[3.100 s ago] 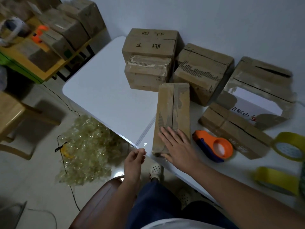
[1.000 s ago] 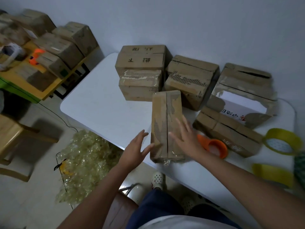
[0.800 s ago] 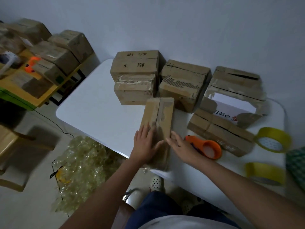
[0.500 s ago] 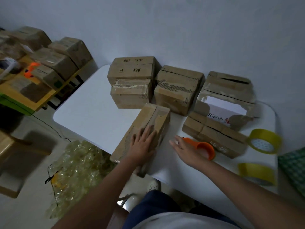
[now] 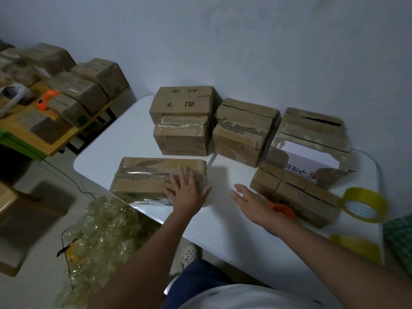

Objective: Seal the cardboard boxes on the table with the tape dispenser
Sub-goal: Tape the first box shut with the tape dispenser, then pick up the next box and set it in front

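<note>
Taped cardboard box [image 5: 156,177] lies lengthwise at the left-centre of the white table [image 5: 124,134], near its front edge; left hand [image 5: 186,190] rests flat on the box's right end, fingers spread and straight; right hand [image 5: 252,202] hovers open, palm down, just right of centre, holding nothing; orange tape dispenser [image 5: 282,209] sits partly hidden behind that hand, against a low box [image 5: 296,192]; yellow tape roll [image 5: 363,205] stands at the right edge.
</note>
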Demonstrator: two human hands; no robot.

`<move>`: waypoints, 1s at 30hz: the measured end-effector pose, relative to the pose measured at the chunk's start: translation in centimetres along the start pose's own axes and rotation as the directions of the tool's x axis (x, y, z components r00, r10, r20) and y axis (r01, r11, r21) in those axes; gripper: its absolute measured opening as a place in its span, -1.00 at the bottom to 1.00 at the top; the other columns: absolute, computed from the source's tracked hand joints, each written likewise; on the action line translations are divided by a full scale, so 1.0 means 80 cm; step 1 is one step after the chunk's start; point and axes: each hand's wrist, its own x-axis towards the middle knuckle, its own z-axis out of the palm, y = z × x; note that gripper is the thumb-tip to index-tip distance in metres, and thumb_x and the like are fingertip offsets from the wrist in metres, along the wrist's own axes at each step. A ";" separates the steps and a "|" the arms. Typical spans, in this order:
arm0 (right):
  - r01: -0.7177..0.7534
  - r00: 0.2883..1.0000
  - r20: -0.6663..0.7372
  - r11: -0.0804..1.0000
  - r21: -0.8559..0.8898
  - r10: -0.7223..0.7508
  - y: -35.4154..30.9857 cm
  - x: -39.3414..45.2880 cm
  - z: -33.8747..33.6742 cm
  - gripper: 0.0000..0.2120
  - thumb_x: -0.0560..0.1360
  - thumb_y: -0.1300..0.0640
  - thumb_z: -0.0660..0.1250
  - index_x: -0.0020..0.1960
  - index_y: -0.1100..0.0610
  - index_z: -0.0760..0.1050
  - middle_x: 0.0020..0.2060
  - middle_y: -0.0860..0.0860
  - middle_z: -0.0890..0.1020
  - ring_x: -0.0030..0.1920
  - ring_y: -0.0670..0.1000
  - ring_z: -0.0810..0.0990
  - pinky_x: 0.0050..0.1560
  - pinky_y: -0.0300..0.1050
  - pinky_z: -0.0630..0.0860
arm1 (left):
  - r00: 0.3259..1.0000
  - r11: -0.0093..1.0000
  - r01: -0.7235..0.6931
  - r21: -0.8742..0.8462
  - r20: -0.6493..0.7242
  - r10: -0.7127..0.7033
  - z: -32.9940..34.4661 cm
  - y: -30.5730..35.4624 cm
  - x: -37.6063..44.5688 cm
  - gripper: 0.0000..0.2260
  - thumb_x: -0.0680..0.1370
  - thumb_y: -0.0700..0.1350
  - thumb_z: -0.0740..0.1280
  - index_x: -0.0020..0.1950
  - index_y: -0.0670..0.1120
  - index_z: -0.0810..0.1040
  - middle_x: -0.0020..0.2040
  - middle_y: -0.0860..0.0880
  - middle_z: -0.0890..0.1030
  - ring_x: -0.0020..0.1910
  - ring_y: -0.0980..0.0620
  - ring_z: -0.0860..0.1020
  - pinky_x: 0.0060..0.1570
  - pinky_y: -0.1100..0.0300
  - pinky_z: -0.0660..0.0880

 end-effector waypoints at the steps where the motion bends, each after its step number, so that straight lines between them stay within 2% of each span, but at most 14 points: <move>1: -0.001 1.000 -0.007 1.000 -0.008 0.001 -0.004 0.007 0.003 -0.52 0.63 -0.15 0.08 0.51 -0.02 0.18 0.49 0.00 0.28 0.42 0.05 0.33 0.35 -0.08 0.28 | 1.000 0.999 0.021 0.034 0.012 -0.022 0.004 0.000 0.006 -0.21 0.54 0.41 0.06 0.62 0.04 -0.14 0.60 -0.10 -0.32 0.54 -0.32 -0.28 0.40 -0.41 -0.23; 4: -0.012 1.000 -0.011 1.000 -0.006 0.011 -0.020 0.032 0.020 -0.51 0.63 -0.15 0.08 0.51 -0.01 0.17 0.49 0.02 0.29 0.42 0.07 0.34 0.31 -0.09 0.30 | 0.999 0.996 0.002 0.087 0.038 -0.005 0.002 -0.019 0.025 -0.18 0.54 0.37 0.12 0.62 0.03 -0.18 0.60 -0.07 -0.31 0.52 -0.37 -0.31 0.40 -0.42 -0.27; 6: -0.030 0.999 -0.022 0.999 0.021 0.030 -0.033 0.053 0.034 -0.51 0.63 -0.14 0.09 0.51 0.00 0.18 0.48 0.02 0.30 0.40 0.06 0.37 0.28 -0.12 0.31 | 0.996 0.992 -0.075 0.099 0.062 0.069 -0.012 -0.051 0.046 -0.18 0.54 0.32 0.19 0.62 0.03 -0.18 0.60 -0.01 -0.31 0.52 -0.36 -0.32 0.39 -0.42 -0.27; 9: -0.056 0.998 -0.036 0.998 0.042 0.057 -0.063 0.089 0.056 -0.50 0.63 -0.13 0.10 0.50 0.03 0.20 0.47 0.03 0.33 0.38 0.07 0.39 0.31 -0.11 0.32 | 0.985 0.972 -0.166 0.168 0.082 0.154 -0.047 -0.118 0.086 -0.22 0.56 0.27 0.22 0.62 0.08 -0.15 0.60 0.02 -0.31 0.55 -0.27 -0.32 0.43 -0.37 -0.19; 11: -0.067 0.996 -0.058 0.996 0.058 0.070 -0.086 0.116 0.068 -0.50 0.63 -0.13 0.10 0.50 0.05 0.22 0.45 0.04 0.35 0.37 0.07 0.40 0.30 -0.11 0.32 | 0.985 0.964 -0.172 0.203 0.054 0.165 -0.076 -0.162 0.114 -0.30 0.61 0.20 0.19 0.62 0.10 -0.13 0.59 -0.02 -0.34 0.56 -0.23 -0.30 0.47 -0.29 -0.12; 14: -0.081 0.990 -0.102 0.990 0.116 0.093 -0.123 0.155 0.085 -0.51 0.63 -0.13 0.10 0.48 0.06 0.26 0.44 0.05 0.37 0.39 0.07 0.39 0.28 -0.12 0.30 | 0.988 0.964 -0.148 0.220 -0.021 0.156 -0.116 -0.218 0.162 -0.39 0.65 -0.03 0.19 0.62 0.13 -0.07 0.59 -0.04 -0.33 0.58 -0.23 -0.17 0.47 -0.21 0.12; 15: -0.086 0.988 -0.118 0.986 0.142 0.103 -0.133 0.168 0.089 -0.52 0.63 -0.13 0.10 0.48 0.06 0.26 0.44 0.05 0.37 0.39 0.07 0.39 0.29 -0.12 0.30 | 0.986 0.964 -0.148 0.222 -0.040 0.160 -0.128 -0.233 0.179 -0.37 0.64 -0.12 0.21 0.62 0.13 -0.03 0.60 -0.03 -0.30 0.58 -0.22 -0.13 0.41 -0.17 0.27; 17: -0.101 0.977 -0.170 0.979 0.175 0.131 -0.150 0.190 0.094 -0.51 0.63 -0.12 0.11 0.48 0.08 0.27 0.43 0.07 0.38 0.38 0.09 0.40 0.30 -0.11 0.30 | 0.984 0.966 -0.155 0.206 -0.057 0.170 -0.148 -0.257 0.215 -0.34 0.59 -0.26 0.23 0.61 0.10 0.05 0.62 0.02 -0.22 0.58 -0.18 -0.05 0.17 -0.06 0.51; 19: -0.128 0.956 -0.237 0.971 0.200 0.175 -0.163 0.211 0.095 -0.50 0.63 -0.11 0.11 0.49 0.12 0.26 0.44 0.10 0.37 0.39 0.12 0.38 0.32 -0.07 0.29 | 0.983 0.968 -0.164 0.191 -0.049 0.176 -0.165 -0.276 0.252 -0.30 0.57 -0.32 0.26 0.61 0.10 0.07 0.62 0.05 -0.17 0.58 -0.15 -0.03 0.05 -0.03 0.57; 22: -0.169 0.903 -0.349 0.954 0.246 0.250 -0.175 0.239 0.093 -0.45 0.63 -0.11 0.11 0.51 0.17 0.21 0.46 0.13 0.32 0.42 0.15 0.33 0.36 -0.01 0.28 | 0.974 0.958 -0.215 0.189 -0.027 0.224 -0.184 -0.294 0.309 -0.30 0.57 -0.34 0.27 0.61 0.08 0.09 0.62 0.06 -0.13 0.58 -0.16 -0.05 0.20 -0.11 0.50; 25: -0.202 0.849 -0.419 0.930 0.308 0.323 -0.180 0.261 0.088 -0.43 0.63 -0.13 0.10 0.51 0.19 0.19 0.45 0.15 0.32 0.40 0.18 0.35 0.33 0.00 0.30 | 0.959 0.941 -0.278 0.191 0.007 0.282 -0.197 -0.304 0.363 -0.29 0.57 -0.39 0.23 0.61 0.06 0.08 0.63 0.04 -0.12 0.58 -0.19 -0.08 0.41 -0.12 0.30; 28: -0.205 0.826 -0.444 0.919 0.337 0.347 -0.185 0.278 0.083 -0.49 0.63 -0.12 0.10 0.45 0.18 0.26 0.34 0.12 0.44 0.29 0.18 0.44 0.16 -0.04 0.36 | 0.953 0.935 -0.300 0.190 0.015 0.302 -0.207 -0.301 0.401 -0.30 0.56 -0.39 0.21 0.60 0.06 0.09 0.63 0.03 -0.11 0.59 -0.18 -0.08 0.49 -0.19 0.15; 30: -0.186 0.821 -0.455 0.915 0.358 0.345 -0.186 0.289 0.080 -0.54 0.64 -0.10 0.10 0.39 0.18 0.32 0.25 0.12 0.50 0.20 0.17 0.49 0.05 -0.08 0.36 | 0.962 0.947 -0.273 0.169 0.020 0.274 -0.209 -0.290 0.411 -0.31 0.55 -0.36 0.20 0.59 0.07 0.07 0.63 0.02 -0.11 0.59 -0.16 -0.10 0.49 -0.27 -0.04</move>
